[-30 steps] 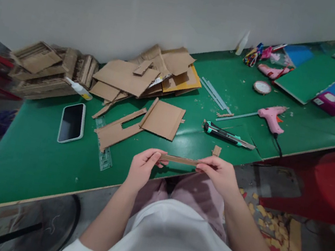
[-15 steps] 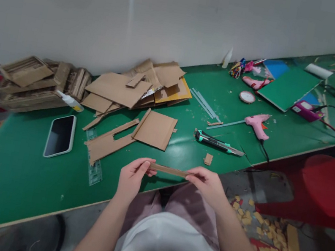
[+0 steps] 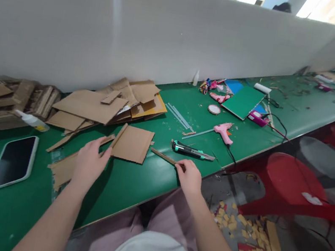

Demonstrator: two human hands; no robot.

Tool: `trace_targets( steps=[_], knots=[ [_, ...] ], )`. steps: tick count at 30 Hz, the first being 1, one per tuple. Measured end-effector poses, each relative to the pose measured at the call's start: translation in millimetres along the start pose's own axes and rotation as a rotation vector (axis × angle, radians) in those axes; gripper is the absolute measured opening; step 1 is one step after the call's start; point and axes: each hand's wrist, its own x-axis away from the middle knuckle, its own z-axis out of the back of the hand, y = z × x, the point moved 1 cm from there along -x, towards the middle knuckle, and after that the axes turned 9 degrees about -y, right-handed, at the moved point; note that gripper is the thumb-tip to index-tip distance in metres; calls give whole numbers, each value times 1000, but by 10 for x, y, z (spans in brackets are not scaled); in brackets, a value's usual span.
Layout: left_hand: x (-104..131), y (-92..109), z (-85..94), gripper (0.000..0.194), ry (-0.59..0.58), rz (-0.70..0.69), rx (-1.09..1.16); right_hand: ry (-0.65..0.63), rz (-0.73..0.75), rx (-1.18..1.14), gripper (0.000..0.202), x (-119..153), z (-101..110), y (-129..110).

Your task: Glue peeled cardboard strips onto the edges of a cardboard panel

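In the head view my right hand (image 3: 189, 176) pinches one end of a narrow cardboard strip (image 3: 164, 156), whose other end points left over the green table. My left hand (image 3: 89, 163) reaches over a cut-out cardboard piece (image 3: 63, 169), thumb and fingers apart. Its thumb is close to the raised left edge of a square cardboard panel (image 3: 134, 144); whether it touches cannot be told. The hand hides much of the cut-out piece and most of the clear ruler under it. A utility knife (image 3: 192, 150) with its blade out lies beyond my right hand.
A pink glue gun (image 3: 223, 131) with a cord and glue sticks (image 3: 178, 116) lie farther back. Stacked cardboard (image 3: 89, 104), a glue bottle (image 3: 31, 120) and a phone (image 3: 14, 163) are on the left. A red stool (image 3: 290, 176) stands right of the table edge.
My left hand has let go of the strip and moved left to the cardboard panel. My right hand keeps the strip, now angled over the table. The view has tilted up and turned right.
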Motion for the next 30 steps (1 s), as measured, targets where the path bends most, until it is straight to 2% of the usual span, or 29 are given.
trace_targets(
  steps=[5, 8, 13, 16, 19, 21, 23, 25, 28, 30],
  knots=[
    [-169, 104, -41, 57, -121, 160, -172, 34, -21, 141, 19, -1, 0, -10],
    [-229, 160, -62, 53, -115, 146, -240, 20, 5, 178, 23, -9, 2, 7],
    [-279, 184, -100, 47, -84, 101, -231, 15, 35, 183, 27, 15, 25, -9],
    [-262, 194, -112, 46, -70, 83, -174, 134, 71, 145, 26, -36, 266, 89],
    [-224, 217, -118, 48, -90, 88, -83, 339, 71, 169, 30, -276, 763, 395],
    [-201, 243, -121, 49, -87, 77, -58, 462, -17, 232, 32, -530, 1104, 667],
    [-185, 276, -128, 49, -85, 65, -53, 430, -122, 279, 38, -810, 1320, 910],
    [-177, 308, -136, 49, -95, 57, -52, 271, -203, 241, 47, -1057, 1380, 1077],
    [-166, 326, -142, 49, -105, 59, -39, 192, -242, 155, 33, -1270, 1363, 1175],
    [-154, 311, -135, 50, -103, 63, -10, 188, -256, 73, 21, -1293, 1413, 1190]
  ],
)
